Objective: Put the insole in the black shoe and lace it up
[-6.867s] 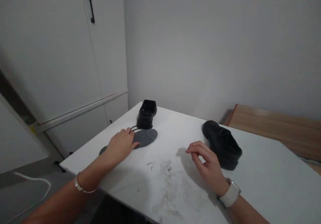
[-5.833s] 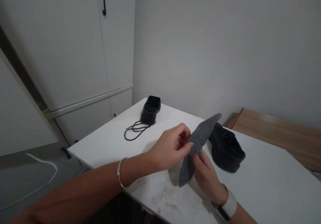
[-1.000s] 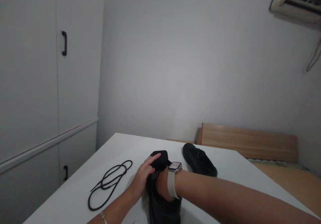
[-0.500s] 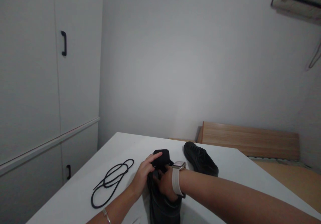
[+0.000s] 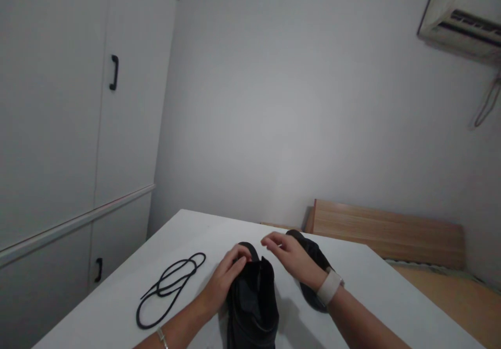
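A black shoe (image 5: 252, 307) without a lace in view stands at the near middle of the white table, its heel end toward me and its collar gaping. My left hand (image 5: 227, 273) is closed on the shoe's left upper edge, near the tongue and eyelets; part of the fingertips is hidden. To the right of that shoe, my right hand (image 5: 295, 260) is in the air, fingers loosely bent and nothing visible in them. Behind the right hand lies a second black shoe (image 5: 319, 257), partly covered by the wrist. A black shoelace (image 5: 168, 286) lies in loops on the left.
The white table (image 5: 211, 229) has its far edge near the grey wall. On the left stands a white cabinet (image 5: 133, 130) with dark handles. A wooden headboard (image 5: 383, 231) is beyond the right side, and an air conditioner (image 5: 462, 31) hangs high on the right.
My right hand has come out of the near shoe's opening and moved up and right. The dark flap that stood up at the front, likely the tongue, is down. My left hand stays at the shoe.
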The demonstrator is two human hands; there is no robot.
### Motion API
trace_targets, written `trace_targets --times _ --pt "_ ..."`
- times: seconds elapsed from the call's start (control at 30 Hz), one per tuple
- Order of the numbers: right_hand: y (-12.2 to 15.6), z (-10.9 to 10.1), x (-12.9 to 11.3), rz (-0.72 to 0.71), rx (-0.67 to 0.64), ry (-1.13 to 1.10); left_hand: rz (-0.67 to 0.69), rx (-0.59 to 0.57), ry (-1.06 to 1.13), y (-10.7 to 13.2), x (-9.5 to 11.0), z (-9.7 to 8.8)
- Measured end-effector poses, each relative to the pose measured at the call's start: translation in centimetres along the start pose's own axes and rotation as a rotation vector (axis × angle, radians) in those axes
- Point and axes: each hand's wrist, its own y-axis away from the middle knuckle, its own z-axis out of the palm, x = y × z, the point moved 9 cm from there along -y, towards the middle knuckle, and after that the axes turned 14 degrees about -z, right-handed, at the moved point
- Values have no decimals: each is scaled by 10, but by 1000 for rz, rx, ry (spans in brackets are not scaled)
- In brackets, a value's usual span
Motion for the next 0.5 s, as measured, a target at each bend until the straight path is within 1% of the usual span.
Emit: trace_targets --times 0.07,0.17,0.27,0.33,0.37,0.4,0.43,0.47,0.5 --pt "13 20 0 -10 -14 -34 61 21 -159 1 4 2" --pt "27 41 -4 -36 52 -32 88 45 -219 1 6 3" --pt "33 47 -10 -84 140 -64 72 20 -256 1 15 3" --pt "36 45 -11 -123 171 -104 78 -16 -329 0 30 -4" --pt "38 42 -10 -140 187 -119 97 -14 -391 0 41 -13" --pt "40 39 -8 -154 203 -128 126 44 -466 0 53 -28" --pt "43 35 -6 -164 219 -133 130 150 -548 0 63 -49" --pt "45 33 -4 -171 229 -135 79 242 -664 -1 67 -70" --pt "47 31 -2 -174 237 -133 -22 298 -828 -1 64 -89"
